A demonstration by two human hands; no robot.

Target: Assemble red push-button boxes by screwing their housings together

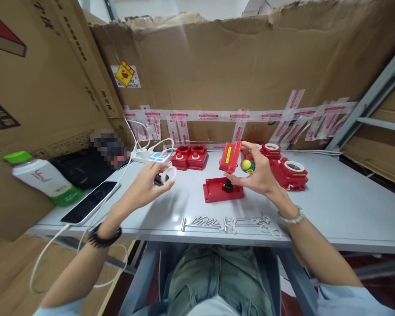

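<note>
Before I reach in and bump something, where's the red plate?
Head view: the red plate lies right of centre, beyond the T-handled tools, left of the right hand.

Pale table (pixel 342 202), red plate (pixel 213 193), red boxes (pixel 197 158), phone (pixel 89 202), power strip (pixel 155 157), screws (pixel 206 221) near front edge

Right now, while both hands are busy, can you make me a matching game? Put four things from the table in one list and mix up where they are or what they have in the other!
Things:
1. bottle
2. phone
3. white ring
4. tilted red box

Clues:
A. held in the right hand
B. has a green cap
C. held in the left hand
D. has a white cable at one end

Right pairs: 1-B, 2-D, 3-C, 4-A
</note>
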